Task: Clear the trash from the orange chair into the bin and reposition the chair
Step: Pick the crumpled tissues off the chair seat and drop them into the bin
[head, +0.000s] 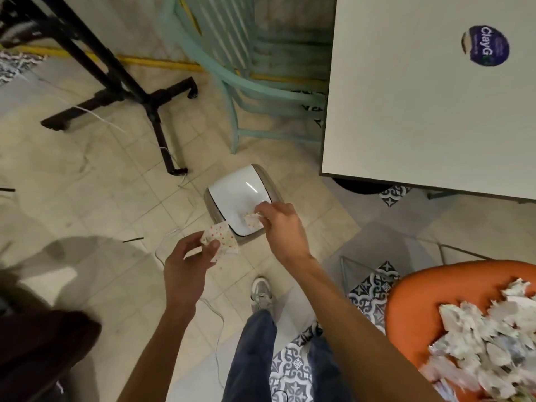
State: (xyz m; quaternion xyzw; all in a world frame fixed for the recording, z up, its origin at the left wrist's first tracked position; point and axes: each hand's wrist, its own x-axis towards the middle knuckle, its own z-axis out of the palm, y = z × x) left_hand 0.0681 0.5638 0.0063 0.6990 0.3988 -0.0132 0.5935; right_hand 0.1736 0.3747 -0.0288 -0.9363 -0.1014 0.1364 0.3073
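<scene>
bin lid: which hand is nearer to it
Right. The right hand pinches a scrap at the near edge of the lid; the left hand holds dotted paper short of it.

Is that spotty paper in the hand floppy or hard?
Probably floppy: the dotted paper bends and creases where the left hand pinches it. Likely very light too, since a small pinch alone holds it up. It looks thin, so it may tear easily.

You see a warm, rather dim indoor light that comes from above. It makes a white glare streak on the bin (246,188) lid and soft grey shadows on the floor (72,256) at left. The trash (493,338) at lower right is blurred, and the surface (435,97) edges lean from the wide lens.
</scene>
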